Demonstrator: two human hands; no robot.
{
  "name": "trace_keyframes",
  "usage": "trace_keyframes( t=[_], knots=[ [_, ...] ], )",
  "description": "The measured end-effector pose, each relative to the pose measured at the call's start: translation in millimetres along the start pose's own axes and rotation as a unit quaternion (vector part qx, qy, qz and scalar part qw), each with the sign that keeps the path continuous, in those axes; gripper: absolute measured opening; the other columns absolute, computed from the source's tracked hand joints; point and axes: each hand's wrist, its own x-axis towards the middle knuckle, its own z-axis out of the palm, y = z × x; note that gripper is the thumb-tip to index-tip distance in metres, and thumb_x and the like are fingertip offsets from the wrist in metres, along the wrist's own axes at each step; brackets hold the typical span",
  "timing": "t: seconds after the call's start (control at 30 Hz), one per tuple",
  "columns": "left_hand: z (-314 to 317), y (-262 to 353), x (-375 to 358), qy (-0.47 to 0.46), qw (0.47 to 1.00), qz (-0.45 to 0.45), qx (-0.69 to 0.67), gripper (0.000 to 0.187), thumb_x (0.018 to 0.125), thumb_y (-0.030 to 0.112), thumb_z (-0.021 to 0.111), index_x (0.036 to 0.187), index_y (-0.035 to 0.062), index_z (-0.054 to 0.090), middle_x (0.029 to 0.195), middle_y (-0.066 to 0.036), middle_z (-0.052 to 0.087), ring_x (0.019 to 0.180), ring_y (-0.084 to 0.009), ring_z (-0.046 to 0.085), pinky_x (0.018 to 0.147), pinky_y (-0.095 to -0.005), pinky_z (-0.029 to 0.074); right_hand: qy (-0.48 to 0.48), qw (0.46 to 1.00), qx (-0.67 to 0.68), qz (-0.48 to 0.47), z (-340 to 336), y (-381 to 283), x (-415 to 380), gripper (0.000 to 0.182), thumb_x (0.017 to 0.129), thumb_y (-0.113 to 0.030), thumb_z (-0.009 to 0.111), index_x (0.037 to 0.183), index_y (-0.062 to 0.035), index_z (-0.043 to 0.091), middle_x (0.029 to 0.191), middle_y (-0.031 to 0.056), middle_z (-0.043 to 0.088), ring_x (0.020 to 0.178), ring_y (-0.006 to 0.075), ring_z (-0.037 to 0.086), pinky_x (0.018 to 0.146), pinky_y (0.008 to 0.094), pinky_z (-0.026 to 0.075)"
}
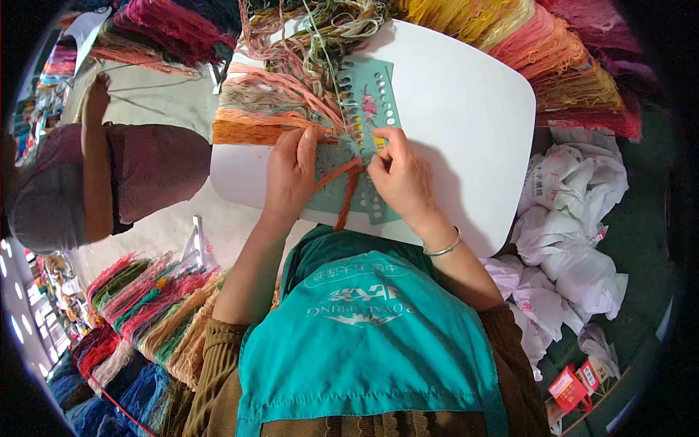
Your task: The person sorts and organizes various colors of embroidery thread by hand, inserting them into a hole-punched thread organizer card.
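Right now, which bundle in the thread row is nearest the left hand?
The orange-brown bundle, at the row's lower end; the beige bundle and pink bundle lie farther from the left hand.

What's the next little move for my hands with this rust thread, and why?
I'd probably smooth the rust thread out leftward with the left hand: it bends at the green card with its two lengths splayed, while the orange bundle above lies straight out to the left.

both hands (293, 166) (400, 175) raised close together, fingers curled, forearms angled inward
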Motion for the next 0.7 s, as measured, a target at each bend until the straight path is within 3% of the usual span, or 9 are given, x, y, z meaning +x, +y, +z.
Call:
trace_keyframes(
  t=[0.1, 0.17, 0.4, 0.47, 0.5, 0.53, 0.63, 0.67, 0.7],
  knots=[
    [4.0, 1.4, 1.2, 0.012, 0.998, 0.026, 0.055, 0.018, 0.094, 0.015, 0.065, 0.103, 0.0001, 0.068, 0.086, -0.011, 0.064, 0.079, -0.0199, 0.061, 0.073, -0.0333, 0.050, -0.003, 1.000, 0.000, 0.005, 0.4, 1.0, 0.3, 0.033, 0.081, -0.008, 0.061, 0.114, -0.0078, 0.053, 0.073, 0.0147, 0.066, 0.065, 0.0359, 0.065, 0.057, 0.0491, 0.049],
    [8.4, 15.7, 2.6, 0.037, 0.993, 0.024, 0.110, 0.016, 0.088, 0.013, 0.070, 0.100, 0.0017, 0.068, 0.090, -0.016, 0.061, 0.082, -0.0288, 0.063, 0.069, -0.0384, 0.049, 0.010, 1.000, -0.012, -0.016, 2.1, 2.9, 0.2, 0.033, 0.082, -0.008, 0.060, 0.113, -0.0070, 0.054, 0.072, 0.0141, 0.065, 0.064, 0.0356, 0.065, 0.057, 0.0490, 0.050],
    [17.9, 11.9, 12.0, 0.072, 0.966, 0.159, 0.191, 0.019, 0.079, 0.005, 0.074, 0.096, 0.0045, 0.067, 0.094, -0.011, 0.061, 0.082, -0.0274, 0.063, 0.069, -0.0363, 0.051, -0.001, 1.000, -0.007, -0.017, -0.3, 0.5, 1.1, 0.033, 0.081, -0.007, 0.060, 0.113, -0.0054, 0.054, 0.072, 0.0141, 0.065, 0.064, 0.0354, 0.065, 0.058, 0.0482, 0.050],
    [2.5, 4.0, 15.0, 0.043, 0.984, 0.161, 0.068, 0.016, 0.081, 0.005, 0.072, 0.095, 0.0020, 0.065, 0.096, -0.009, 0.062, 0.081, -0.0239, 0.063, 0.068, -0.0347, 0.052, -0.003, 1.000, -0.006, -0.014, -1.5, -0.7, 0.9, 0.033, 0.081, -0.006, 0.061, 0.113, -0.0054, 0.054, 0.072, 0.0145, 0.065, 0.064, 0.0353, 0.065, 0.058, 0.0475, 0.050],
    [-15.8, -4.2, 14.6, -0.001, 0.989, 0.145, -0.006, 0.012, 0.091, 0.012, 0.068, 0.099, 0.0025, 0.066, 0.094, -0.006, 0.064, 0.079, -0.0137, 0.061, 0.064, -0.0268, 0.050, -0.004, 1.000, -0.005, -0.015, -0.9, 0.7, 0.3, 0.033, 0.081, -0.006, 0.061, 0.113, -0.0054, 0.054, 0.072, 0.0145, 0.065, 0.064, 0.0353, 0.065, 0.058, 0.0475, 0.050],
    [-51.5, 14.9, 0.8, -0.126, 0.971, -0.109, -0.169, 0.014, 0.095, 0.018, 0.065, 0.096, 0.0043, 0.065, 0.085, -0.003, 0.063, 0.067, -0.0093, 0.057, 0.054, -0.0237, 0.044, 0.001, 1.000, -0.002, -0.021, 0.9, 2.6, 0.3, 0.033, 0.081, -0.006, 0.061, 0.113, -0.0050, 0.054, 0.072, 0.0147, 0.065, 0.064, 0.0353, 0.065, 0.058, 0.0474, 0.050],
    [-150.2, -8.5, -39.4, -0.039, 0.920, -0.194, -0.338, 0.011, 0.096, 0.019, 0.062, 0.096, 0.0082, 0.063, 0.076, 0.002, 0.059, 0.054, -0.0027, 0.045, 0.045, -0.0179, 0.035, 0.002, 0.999, 0.009, -0.036, 1.1, 3.0, 1.8, 0.032, 0.081, -0.005, 0.060, 0.113, -0.0043, 0.053, 0.072, 0.0155, 0.064, 0.064, 0.0354, 0.064, 0.057, 0.0475, 0.049],
    [-182.7, -12.0, -56.3, 0.130, 0.891, -0.234, -0.367, 0.012, 0.096, 0.019, 0.062, 0.103, 0.0087, 0.061, 0.075, 0.004, 0.055, 0.052, -0.0011, 0.040, 0.043, -0.0159, 0.034, -0.001, 0.999, 0.012, -0.037, 0.1, 3.6, 1.3, 0.032, 0.082, -0.005, 0.060, 0.113, -0.0038, 0.053, 0.072, 0.0162, 0.064, 0.064, 0.0356, 0.064, 0.057, 0.0478, 0.048],
    [-238.3, -48.2, -78.3, 0.078, 0.880, -0.156, -0.441, 0.016, 0.097, 0.018, 0.061, 0.109, 0.0090, 0.059, 0.073, 0.006, 0.048, 0.052, -0.0008, 0.038, 0.042, -0.0155, 0.033, -0.002, 0.999, 0.014, -0.040, 0.1, 4.4, 0.9, 0.032, 0.082, -0.005, 0.060, 0.113, -0.0038, 0.053, 0.072, 0.0162, 0.064, 0.064, 0.0356, 0.064, 0.057, 0.0478, 0.048]
  ],
)
